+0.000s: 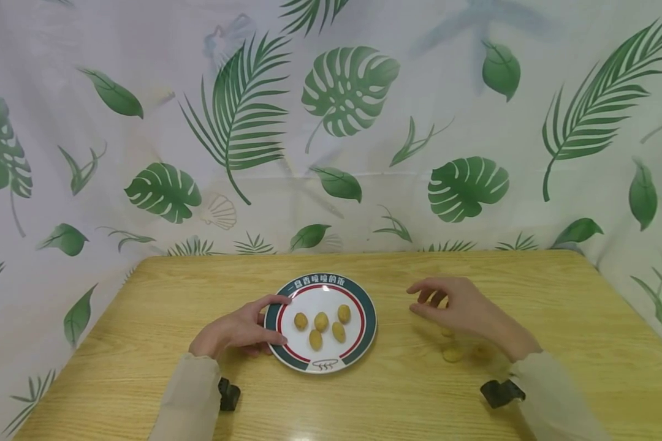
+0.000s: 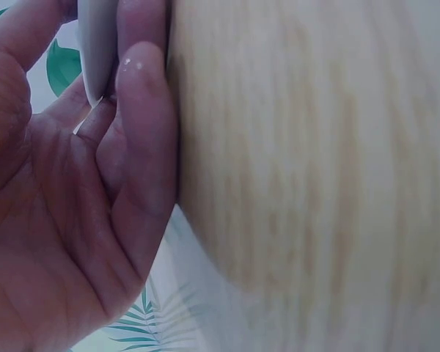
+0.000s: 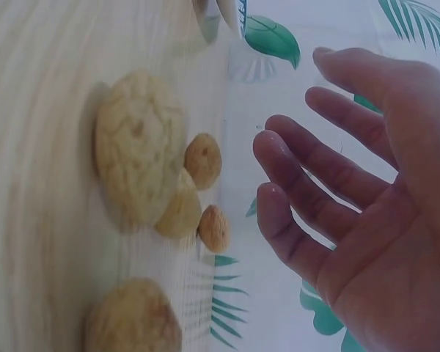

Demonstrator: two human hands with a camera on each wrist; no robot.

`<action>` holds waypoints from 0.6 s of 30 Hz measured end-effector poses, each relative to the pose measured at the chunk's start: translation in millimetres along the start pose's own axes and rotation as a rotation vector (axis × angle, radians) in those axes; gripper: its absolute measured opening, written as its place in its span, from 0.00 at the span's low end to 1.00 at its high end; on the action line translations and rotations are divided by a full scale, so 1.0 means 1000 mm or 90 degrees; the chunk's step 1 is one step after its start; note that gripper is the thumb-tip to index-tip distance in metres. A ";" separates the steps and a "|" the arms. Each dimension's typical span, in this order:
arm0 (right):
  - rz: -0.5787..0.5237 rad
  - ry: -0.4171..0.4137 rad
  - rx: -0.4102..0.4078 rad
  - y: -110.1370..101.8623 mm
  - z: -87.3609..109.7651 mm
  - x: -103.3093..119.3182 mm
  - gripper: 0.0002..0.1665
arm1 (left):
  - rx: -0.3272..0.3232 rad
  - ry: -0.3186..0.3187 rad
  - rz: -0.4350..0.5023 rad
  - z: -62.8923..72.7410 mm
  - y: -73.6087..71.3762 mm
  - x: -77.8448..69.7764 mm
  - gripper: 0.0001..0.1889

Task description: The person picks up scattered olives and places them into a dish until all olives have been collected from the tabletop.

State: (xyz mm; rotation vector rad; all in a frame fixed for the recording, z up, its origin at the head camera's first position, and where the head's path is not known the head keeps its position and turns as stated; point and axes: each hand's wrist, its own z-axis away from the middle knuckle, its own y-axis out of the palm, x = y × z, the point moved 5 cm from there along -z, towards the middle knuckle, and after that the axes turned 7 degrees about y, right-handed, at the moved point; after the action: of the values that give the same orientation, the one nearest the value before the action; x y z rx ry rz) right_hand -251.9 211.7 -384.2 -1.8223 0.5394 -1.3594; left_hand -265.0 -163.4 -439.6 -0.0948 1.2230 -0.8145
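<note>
A round white plate (image 1: 300, 300) with a dark green rim band and a red ring sits mid-table. Several small yellow, oval, fruit-like pieces (image 1: 321, 321) lie on it. My left hand (image 1: 237, 327) holds the plate's left edge, thumb and a finger over the rim; the left wrist view shows other fingers beside and under the edge. To the right of the plate, my right hand (image 1: 460, 306) hovers with loosely bent fingers and nothing in them. Below and beside it, more yellow pieces (image 1: 452, 354) rest on the table; up close, one wrinkled piece (image 3: 139, 147) appears largest.
The wood-grain table (image 1: 397, 404) ends at a back edge against a white curtain (image 1: 391, 202) printed with green leaves. Black wrist straps with cameras (image 1: 502, 393) sit at both sleeve cuffs.
</note>
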 end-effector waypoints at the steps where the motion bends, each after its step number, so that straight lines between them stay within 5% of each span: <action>1: 0.002 0.000 -0.003 -0.001 0.001 -0.001 0.16 | 0.000 0.000 0.000 0.000 0.000 0.000 0.38; 18: 0.020 0.033 -0.002 -0.015 0.024 -0.024 0.16 | 0.006 0.003 0.006 0.000 -0.001 -0.002 0.38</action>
State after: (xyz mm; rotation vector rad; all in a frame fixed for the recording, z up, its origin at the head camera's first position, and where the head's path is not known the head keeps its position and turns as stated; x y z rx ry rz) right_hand -239.1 245.7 -389.8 -1.7792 0.5952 -1.3881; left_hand -265.6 -162.9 -437.7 -0.0797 1.2230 -0.8133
